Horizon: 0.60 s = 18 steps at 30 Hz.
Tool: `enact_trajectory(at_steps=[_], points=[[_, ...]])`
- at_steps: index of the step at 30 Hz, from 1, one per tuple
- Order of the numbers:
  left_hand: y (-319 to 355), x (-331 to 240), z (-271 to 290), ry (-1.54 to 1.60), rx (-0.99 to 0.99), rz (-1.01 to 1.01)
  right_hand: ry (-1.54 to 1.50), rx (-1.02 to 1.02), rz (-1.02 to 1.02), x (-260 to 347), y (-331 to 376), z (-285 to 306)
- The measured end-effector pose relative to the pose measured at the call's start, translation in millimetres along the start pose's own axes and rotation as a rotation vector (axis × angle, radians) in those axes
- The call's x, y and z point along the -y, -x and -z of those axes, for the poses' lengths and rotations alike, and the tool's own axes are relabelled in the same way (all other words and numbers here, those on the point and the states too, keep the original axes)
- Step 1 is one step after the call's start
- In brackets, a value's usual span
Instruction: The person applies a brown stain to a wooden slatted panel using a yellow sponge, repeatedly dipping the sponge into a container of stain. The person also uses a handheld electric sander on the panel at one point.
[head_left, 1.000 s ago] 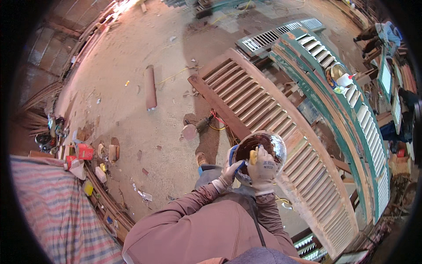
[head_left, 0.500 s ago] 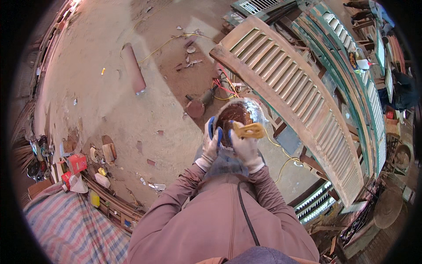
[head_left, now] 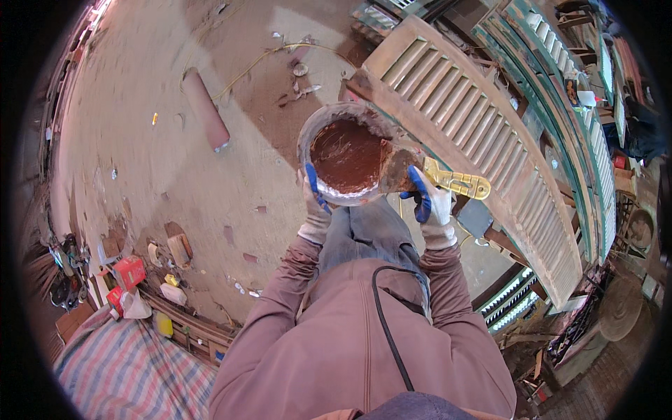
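Holding metal bowl (head_left: 348,155) of red-brown paste: left hand (head_left: 314,198); right hand (head_left: 428,199) clasping putty knife (head_left: 427,175).

Mauve long sleeves, blue-and-white gloves, jeans, black cord

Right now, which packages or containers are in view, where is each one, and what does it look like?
Red box: floor edge, far left, boxy.
Yellow bottle: below it, beside the striped cloth.
White bag: between them, crumpled.
Bottle: upper right bench, white, red cap.
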<state>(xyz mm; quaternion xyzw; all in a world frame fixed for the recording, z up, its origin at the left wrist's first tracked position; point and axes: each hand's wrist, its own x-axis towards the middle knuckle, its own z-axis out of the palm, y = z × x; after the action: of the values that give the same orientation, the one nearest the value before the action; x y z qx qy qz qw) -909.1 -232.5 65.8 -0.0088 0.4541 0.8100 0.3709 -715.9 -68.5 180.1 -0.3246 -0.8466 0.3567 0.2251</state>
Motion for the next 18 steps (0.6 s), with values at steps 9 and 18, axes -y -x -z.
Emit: enact_trajectory(at_steps=[9, 18], points=[[-50, -36, 66, -0.271, -0.229, -0.13, 0.158, -0.161, -0.017, -7, -107, -56], [-103, -93, 52, -0.205, -0.347, -0.18, 0.55, -0.079, 0.198, -69, -190, -103]])
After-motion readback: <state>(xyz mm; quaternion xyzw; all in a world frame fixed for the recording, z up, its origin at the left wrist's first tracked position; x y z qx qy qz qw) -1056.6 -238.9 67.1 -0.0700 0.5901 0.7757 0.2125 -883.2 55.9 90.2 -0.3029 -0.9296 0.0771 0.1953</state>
